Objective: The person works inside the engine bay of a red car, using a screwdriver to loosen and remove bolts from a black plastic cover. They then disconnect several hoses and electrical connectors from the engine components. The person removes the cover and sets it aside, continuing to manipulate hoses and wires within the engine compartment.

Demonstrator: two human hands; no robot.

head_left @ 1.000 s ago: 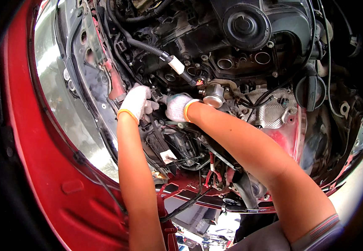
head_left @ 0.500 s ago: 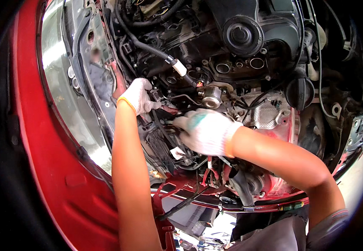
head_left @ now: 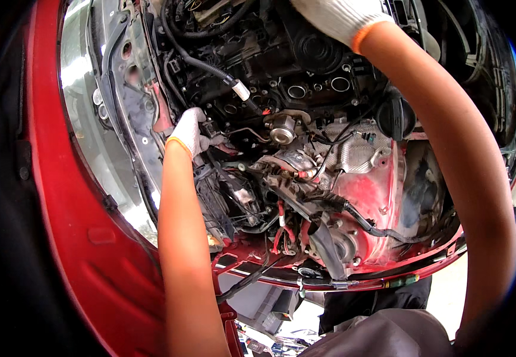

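Fingers (head_left: 211,141) curled, left hand (head_left: 189,131) holds a black fitting (head_left: 211,128).

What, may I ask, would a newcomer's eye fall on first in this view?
Probably the broad red body panel sweeping down the left side. Next, the white-gloved left hand left of centre and the white-gloved right hand at the top edge. Near the middle, a shiny silver cylinder gleams.

Brightly lit pale floor (head_left: 450,291), small indistinct clutter (head_left: 264,344) lower left of it
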